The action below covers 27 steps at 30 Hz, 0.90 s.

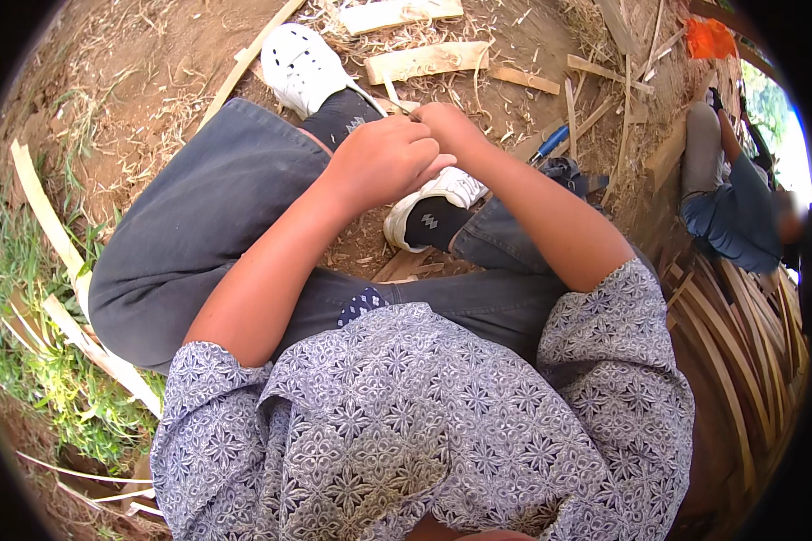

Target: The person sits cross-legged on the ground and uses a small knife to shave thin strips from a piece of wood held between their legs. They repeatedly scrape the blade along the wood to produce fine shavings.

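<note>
My left hand (pixel 381 160) is closed, its fingers curled, in front of my crossed legs. From its far side a thin pale strip (pixel 364 96) sticks out toward my white clog. My right hand (pixel 451 132) is also closed and presses against the left one at the knuckles. What its fingers grip is hidden behind them. The white clog (pixel 299 65) on one foot lies just beyond my hands, and the other white shoe (pixel 460 187) is right below them.
Flat pale wood pieces (pixel 427 61) and shavings lie on the dirt ahead. A blue-handled tool (pixel 551 142) rests beside a dark bundle (pixel 564 173) right of my forearm. Another person (pixel 726 203) sits at the far right, near many long wooden strips (pixel 740 334). Grass (pixel 81 379) grows at left.
</note>
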Motion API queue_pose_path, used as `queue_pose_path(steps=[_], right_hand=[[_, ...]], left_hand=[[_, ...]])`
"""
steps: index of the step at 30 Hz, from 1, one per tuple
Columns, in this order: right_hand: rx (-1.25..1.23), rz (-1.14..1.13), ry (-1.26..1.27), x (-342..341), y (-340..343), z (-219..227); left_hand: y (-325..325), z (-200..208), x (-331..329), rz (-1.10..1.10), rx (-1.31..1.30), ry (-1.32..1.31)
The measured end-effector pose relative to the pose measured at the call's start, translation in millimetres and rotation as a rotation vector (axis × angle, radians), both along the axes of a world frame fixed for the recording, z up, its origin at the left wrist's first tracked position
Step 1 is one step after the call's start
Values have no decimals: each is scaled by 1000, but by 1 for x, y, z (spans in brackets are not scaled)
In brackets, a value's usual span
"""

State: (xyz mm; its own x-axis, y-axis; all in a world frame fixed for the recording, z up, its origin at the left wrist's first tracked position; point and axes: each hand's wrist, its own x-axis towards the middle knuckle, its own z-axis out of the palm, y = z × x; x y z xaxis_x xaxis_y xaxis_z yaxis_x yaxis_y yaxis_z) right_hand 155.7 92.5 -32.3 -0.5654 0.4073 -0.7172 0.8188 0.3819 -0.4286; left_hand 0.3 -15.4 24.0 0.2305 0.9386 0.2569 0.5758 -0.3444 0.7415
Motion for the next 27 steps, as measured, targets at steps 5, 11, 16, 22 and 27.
queue_pose_path(steps=[5, 11, 16, 22, 27], right_hand=[[68, 44, -147, -8, 5, -15], [27, -47, -240, -13, 18, -46], [27, -61, -199, -10, 13, -36], [-41, 7, -146, -10, 7, 21], [2, 1, -230, -15, 14, -23]], left_hand=[[-2, -1, 3, -24, 24, 15], [5, 2, 3, -21, 25, -15], [3, 1, 4, -15, 23, -55], [4, 5, 4, 16, -11, -70], [6, 4, 6, 15, 11, -66]])
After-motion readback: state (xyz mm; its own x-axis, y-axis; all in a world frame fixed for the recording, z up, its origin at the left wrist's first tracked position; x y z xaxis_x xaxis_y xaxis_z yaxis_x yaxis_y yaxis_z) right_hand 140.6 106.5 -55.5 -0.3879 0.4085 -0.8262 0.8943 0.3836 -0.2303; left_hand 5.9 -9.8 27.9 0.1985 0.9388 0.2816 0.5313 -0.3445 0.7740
